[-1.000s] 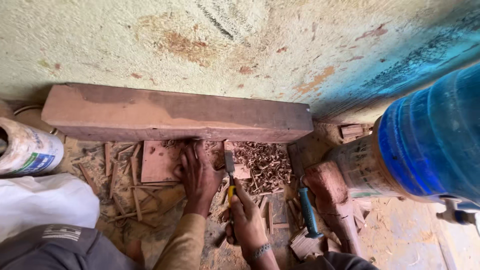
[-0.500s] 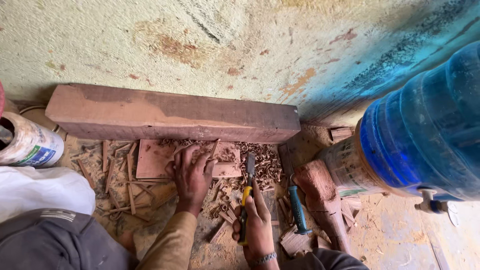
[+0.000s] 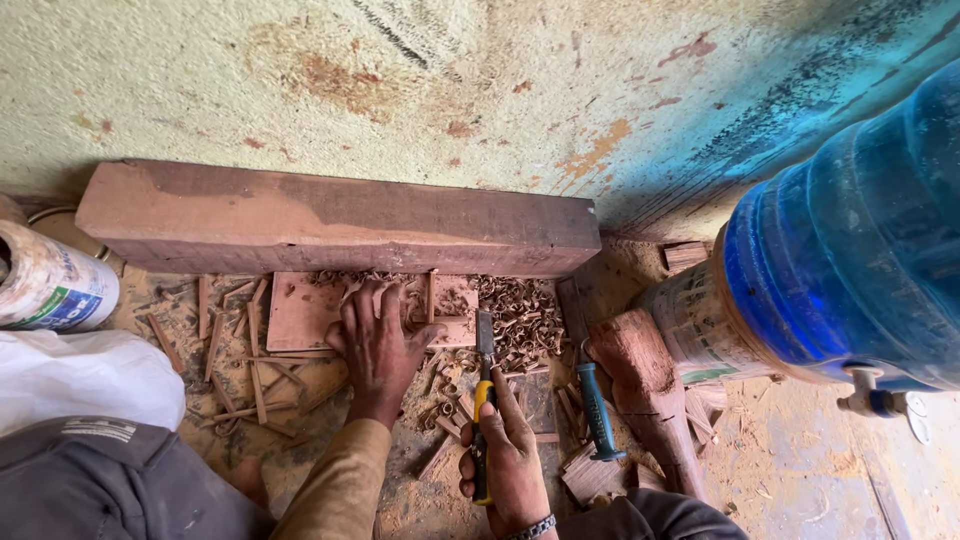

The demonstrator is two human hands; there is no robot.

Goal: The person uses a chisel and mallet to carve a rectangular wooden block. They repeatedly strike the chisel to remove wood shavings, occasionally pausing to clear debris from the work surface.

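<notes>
My left hand (image 3: 378, 343) lies flat, fingers spread, pressing down on a thin reddish wooden board (image 3: 305, 310) on the ground in front of a thick wooden beam (image 3: 340, 217). My right hand (image 3: 512, 455) grips a chisel (image 3: 484, 385) with a yellow and black handle; its steel blade points up toward the board's right end, just beside the left hand. Curled wood shavings (image 3: 520, 315) lie piled around the blade and the board's right side.
A large blue water jug (image 3: 860, 240) stands at right on a printed container (image 3: 690, 330). A wooden mallet (image 3: 650, 385) and a teal-handled tool (image 3: 598, 410) lie right of my right hand. A paint can (image 3: 50, 285) lies at left. Wood splinters (image 3: 250, 350) litter the ground.
My right hand with the chisel has shifted right, off the board's carved area, and the blade now sits at the board's right edge. The left hand stays pressed on the board.
</notes>
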